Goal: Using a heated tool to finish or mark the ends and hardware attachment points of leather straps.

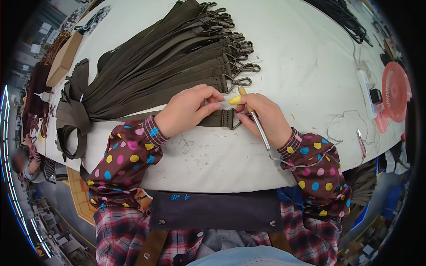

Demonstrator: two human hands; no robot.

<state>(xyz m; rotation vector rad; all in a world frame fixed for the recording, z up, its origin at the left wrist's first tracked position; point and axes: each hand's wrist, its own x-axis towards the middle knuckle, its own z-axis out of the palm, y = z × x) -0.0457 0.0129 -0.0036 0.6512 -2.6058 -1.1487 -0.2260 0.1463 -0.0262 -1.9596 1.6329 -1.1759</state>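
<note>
My right hand grips a slim pen-shaped tool with a silver shaft, a tan end and a thin cord. A yellow cover sits on one of its fingertips. Its thumb side is at the triangular metal ring on the end of a dark brown strap. Over that strap, my left hand is closed, thumb and forefinger tips drawn together; anything between them is too small to make out. Just beyond lies a bundle of similar straps, with metal snap hooks at their right ends.
A pink fan stands at the right beside a white power strip. Small snips lie near the right table edge. A cardboard box is at the far left, dark cords at the far right. Another person is off to the left.
</note>
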